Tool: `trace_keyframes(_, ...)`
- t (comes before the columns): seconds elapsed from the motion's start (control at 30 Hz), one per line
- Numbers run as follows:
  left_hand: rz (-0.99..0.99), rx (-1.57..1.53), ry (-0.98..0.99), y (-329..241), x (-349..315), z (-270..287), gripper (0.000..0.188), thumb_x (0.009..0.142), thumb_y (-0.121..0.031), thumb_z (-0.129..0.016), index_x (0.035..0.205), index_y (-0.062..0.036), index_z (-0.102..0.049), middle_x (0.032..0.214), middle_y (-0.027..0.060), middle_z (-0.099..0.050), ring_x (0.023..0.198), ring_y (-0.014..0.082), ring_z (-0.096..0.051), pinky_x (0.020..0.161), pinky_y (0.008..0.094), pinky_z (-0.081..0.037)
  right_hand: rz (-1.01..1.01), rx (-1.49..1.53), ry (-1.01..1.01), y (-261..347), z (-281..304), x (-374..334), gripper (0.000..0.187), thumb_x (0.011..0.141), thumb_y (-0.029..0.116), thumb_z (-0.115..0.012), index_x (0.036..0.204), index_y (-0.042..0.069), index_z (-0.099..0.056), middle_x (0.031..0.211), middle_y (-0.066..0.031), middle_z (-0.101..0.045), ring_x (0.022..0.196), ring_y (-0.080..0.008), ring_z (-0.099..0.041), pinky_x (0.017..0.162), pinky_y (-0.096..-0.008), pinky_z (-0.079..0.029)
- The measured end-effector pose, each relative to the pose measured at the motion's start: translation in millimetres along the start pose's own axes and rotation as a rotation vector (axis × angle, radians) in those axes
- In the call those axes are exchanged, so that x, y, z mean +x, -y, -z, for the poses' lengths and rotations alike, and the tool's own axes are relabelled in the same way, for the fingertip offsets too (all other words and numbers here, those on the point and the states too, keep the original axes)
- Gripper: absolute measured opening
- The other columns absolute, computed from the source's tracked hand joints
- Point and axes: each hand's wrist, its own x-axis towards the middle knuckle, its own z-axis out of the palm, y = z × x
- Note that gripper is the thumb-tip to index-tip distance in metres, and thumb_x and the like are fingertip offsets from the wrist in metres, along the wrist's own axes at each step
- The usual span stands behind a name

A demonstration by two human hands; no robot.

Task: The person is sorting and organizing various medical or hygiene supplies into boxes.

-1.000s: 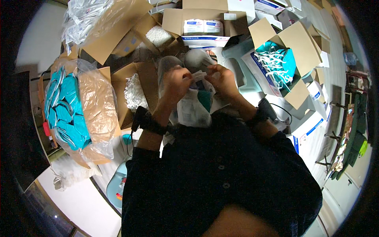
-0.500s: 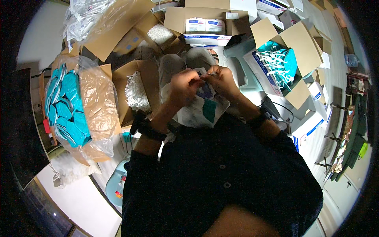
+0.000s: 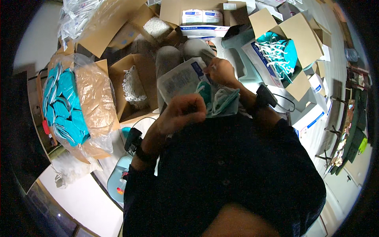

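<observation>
- We are taking the printed packet (image 3: 177, 81) as our landmark; it is lying aslant across the grey trouser legs (image 3: 167, 59), in front of the dark shirt (image 3: 221, 150).
- Our right hand (image 3: 219, 72) is pinching the packet's far right edge beside its blue patch, fingertips pressed together.
- Our left hand (image 3: 184, 112) is hovering over or resting on the packet's near side, fingers curled inward; it is blurring, so we cannot tell whether it is pinching anything.
- A teal piece (image 3: 203, 91) and white straps (image 3: 222, 98) are showing at the packet's near right part, seemingly behind clear film; we are not confirming how far inside they are sitting.
- Right of the packet, a carton (image 3: 302, 39) is holding more strapped teal pieces (image 3: 290, 57); left of it, another carton (image 3: 149, 79) is holding white strands (image 3: 134, 85).
- On handling, we are judging that the right pinch is serving best on the film's edge alone, clear of the straps.
- We are also favouring light support from the left hand beneath the near side, since thin film is likely creasing or slipping on a sloping lap.
- We are watching for loose straps snagging at the packet's rim; flattening them inward is seeming safer than tugging.
</observation>
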Motion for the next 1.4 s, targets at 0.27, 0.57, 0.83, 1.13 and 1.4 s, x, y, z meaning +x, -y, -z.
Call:
trace_keyframes(0.27,0.125,0.767,-0.022,-3,32,-9,0.038,0.076,-0.035,-0.075,0.099,-0.0065,-0.064,0.077,0.006,-0.061,0.071,0.0162,-0.059,0.062,0.0276,-0.046,0.033,-0.087,-0.083,37,23,-5,0.028,0.077,0.029,-0.072,0.085,0.004,-0.062,0.076,-0.0195,-0.065,0.076,-0.0363,-0.065,0.067,-0.0446,-0.049)
trace_keyframes(0.57,-0.076,0.681,-0.095,-1,25,-9,0.023,0.079,-0.014,-0.065,0.1,-0.0063,-0.061,0.096,0.0097,-0.06,0.091,0.0233,-0.061,0.078,0.0356,-0.049,0.295,-0.009,-0.273,20,8,-11,0.021,0.08,0.02,-0.07,0.085,0.004,-0.055,0.076,-0.0195,-0.065,0.074,-0.0349,-0.066,0.059,-0.0407,-0.05)
trace_keyframes(0.83,-0.328,-0.031,-0.561,-45,24,83,0.022,0.089,-0.024,-0.054,0.099,-0.0061,-0.062,0.084,0.0083,-0.061,0.082,0.0134,-0.059,0.07,0.0267,-0.045,0.338,0.3,-0.08,27,12,-21,0.02,0.085,0.006,-0.065,0.087,0.004,-0.045,0.075,-0.0153,-0.06,0.064,-0.0279,-0.065,0.053,-0.0352,-0.05)
trace_keyframes(1.13,0.174,0.772,0.156,14,73,69,0.027,0.077,-0.035,-0.071,0.087,-0.009,-0.072,0.082,0.0116,-0.069,0.076,0.025,-0.067,0.07,0.0337,-0.05,0.493,0.224,-0.266,32,14,-21,0.02,0.083,0.007,-0.066,0.087,0.002,-0.047,0.073,-0.0175,-0.059,0.065,-0.0333,-0.063,0.053,-0.0381,-0.048)
trace_keyframes(1.4,0.112,1.106,0.03,16,62,40,0.03,0.071,-0.034,-0.073,0.091,-0.0114,-0.069,0.093,0.0099,-0.066,0.087,0.0272,-0.065,0.075,0.04,-0.05,0.231,0.188,-0.258,23,8,-15,0.025,0.082,0.016,-0.069,0.089,0.002,-0.05,0.077,-0.0187,-0.062,0.069,-0.0347,-0.064,0.058,-0.0394,-0.05)
